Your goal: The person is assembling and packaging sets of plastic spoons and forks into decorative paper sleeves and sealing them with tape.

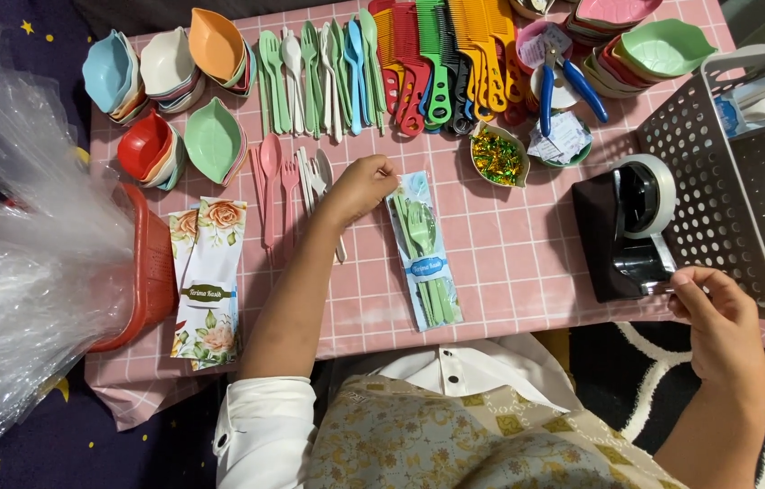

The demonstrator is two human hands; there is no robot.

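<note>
Cutlery packet (425, 263), clear sleeve with green spoon and fork, flat on pink checked tablecloth (509, 244), mid-table. Left hand (360, 186) pinning its top edge, fingers curled, pinching the sleeve's corner by the look of it. Right hand (717, 312) at black tape dispenser (622, 235), thumb and forefinger closed on the tape end. Likely sealing step; needs tearing a strip, carrying it to the sleeve's top. Floral cards (209, 281) left, white basket (745, 172) right.

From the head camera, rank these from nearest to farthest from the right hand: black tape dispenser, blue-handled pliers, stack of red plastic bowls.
Measured from the right hand:
1. Black tape dispenser, right at its fingertips, near table edge.
2. Blue-handled pliers, farther up the table, on the right.
3. Stack of red plastic bowls, far across on the left side.
</note>
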